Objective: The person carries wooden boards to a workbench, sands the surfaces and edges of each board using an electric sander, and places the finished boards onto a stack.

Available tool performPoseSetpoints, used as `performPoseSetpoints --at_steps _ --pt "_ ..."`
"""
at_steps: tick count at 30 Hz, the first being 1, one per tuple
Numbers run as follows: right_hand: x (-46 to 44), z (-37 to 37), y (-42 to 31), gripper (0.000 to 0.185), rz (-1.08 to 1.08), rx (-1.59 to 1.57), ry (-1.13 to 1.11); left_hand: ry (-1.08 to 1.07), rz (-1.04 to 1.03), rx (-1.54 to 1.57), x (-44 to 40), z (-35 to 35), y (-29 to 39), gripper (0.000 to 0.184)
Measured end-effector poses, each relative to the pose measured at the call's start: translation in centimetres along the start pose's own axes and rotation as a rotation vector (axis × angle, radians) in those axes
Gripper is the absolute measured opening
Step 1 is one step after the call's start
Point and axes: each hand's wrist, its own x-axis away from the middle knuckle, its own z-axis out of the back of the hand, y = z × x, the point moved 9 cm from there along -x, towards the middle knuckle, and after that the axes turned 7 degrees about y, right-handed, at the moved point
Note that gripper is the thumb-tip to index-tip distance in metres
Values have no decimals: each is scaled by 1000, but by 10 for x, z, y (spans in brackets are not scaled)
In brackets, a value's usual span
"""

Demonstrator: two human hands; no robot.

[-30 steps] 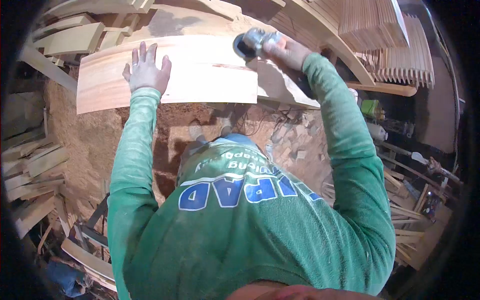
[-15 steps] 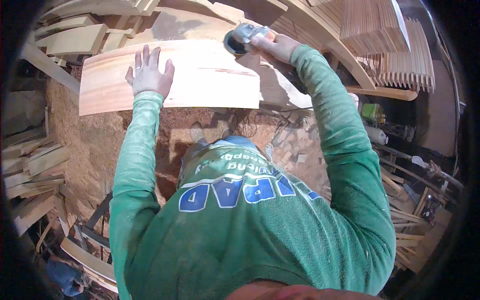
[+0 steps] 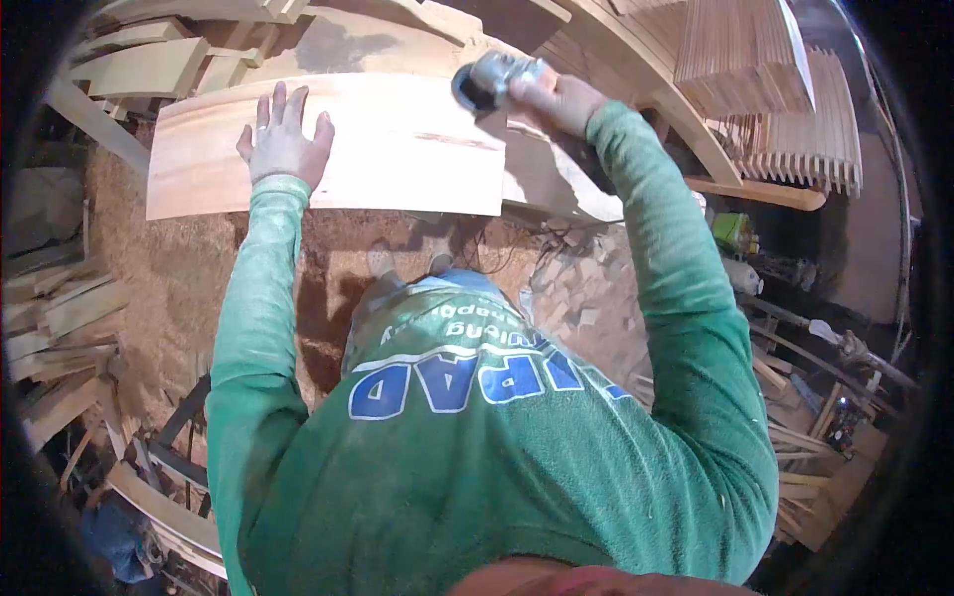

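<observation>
A pale wooden board [image 3: 407, 164] with a slightly curved far edge lies across the bench in front of me. My left hand [image 3: 286, 144] rests flat on its left half, fingers spread, dusty, with a ring on one finger. At the board's far right corner, my right hand [image 3: 561, 99] is wrapped round an angle grinder [image 3: 507, 74]. The grinder's round disc [image 3: 472, 89] is tilted over that corner; whether it touches the wood I cannot tell.
Curved wooden pieces [image 3: 144, 70] lie at the back left. Stacked slatted panels [image 3: 745, 60] stand at the back right behind a long curved beam [image 3: 686, 109]. Wood offcuts [image 3: 586, 283] and sawdust cover the floor. More scrap boards [image 3: 75, 308] are piled at left.
The grinder has moved slightly right relative to the board. My left hand keeps its place on the wood, and the whole view has shifted a little.
</observation>
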Motion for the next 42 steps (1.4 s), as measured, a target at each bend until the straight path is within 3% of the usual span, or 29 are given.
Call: performPoseSetpoints --at_steps 2,4,6,8,10,12,13,14,15,16,17,18,19,22,23,25,26,28,31,32,34,36,37,40,42 --pt "-11 -5 18 81 -8 29 -50 3 -4 -6 1 -2 -1 60" --pt "4 -26 38 75 150 74 -58 9 -6 -6 -1 -1 0 60" --pt "69 -51 -7 66 367 -235 -248 8 2 -5 1 1 1 60" --pt "83 -76 30 76 268 124 -329 7 6 4 1 -6 -3 61" --pt "90 -80 14 80 358 161 -316 8 8 9 -1 -6 -5 62" --pt "62 -78 15 81 375 39 -298 3 10 17 -1 -5 -3 62" --pt "74 -50 -29 83 284 89 -252 8 7 10 -1 -4 -2 61" --pt "37 -51 -8 80 311 18 -255 14 4 3 -1 -3 -1 60" --pt "28 -29 -16 77 155 213 -181 20 -1 -7 0 -2 -1 60" --pt "-26 -30 18 74 194 94 -30 12 0 -3 0 0 0 59" --pt "-22 -13 -3 72 181 47 7 5 1 1 0 2 2 59" --pt "-12 -11 -7 72 -17 -24 -112 0 3 4 0 5 2 59" --pt "-24 -26 -2 71 151 -203 -88 -2 2 8 -2 5 1 60" --pt "10 -37 -1 81 226 73 -155 11 2 19 0 2 -1 60" --pt "19 -58 3 82 357 35 -204 21 -2 21 1 3 0 60" --pt "54 -75 10 84 337 89 -308 10 3 35 0 7 2 59" --pt "59 -70 6 86 482 186 -192 7 -1 28 -1 8 2 60" --pt "63 -68 5 75 379 127 -296 -5 -13 12 1 3 2 61" --pt "45 -33 0 71 329 -5 -115 -24 -255 -118 27 2 35 66" --pt "34 -13 16 69 119 202 -59 -118 -395 -86 48 -1 59 71" --pt "-26 0 68 71 167 -76 116 -362 -658 0 112 20 118 88" --pt "0 34 75 93 -30 -145 152 -340 -857 143 159 21 152 93" --pt "-2 38 97 86 -138 -103 91 -347 -846 147 160 15 156 87" --pt "5 34 169 68 -54 -307 387 -169 -835 -40 140 -10 151 74" --pt "26 22 192 54 74 -489 424 -97 -838 -154 129 -15 149 69"
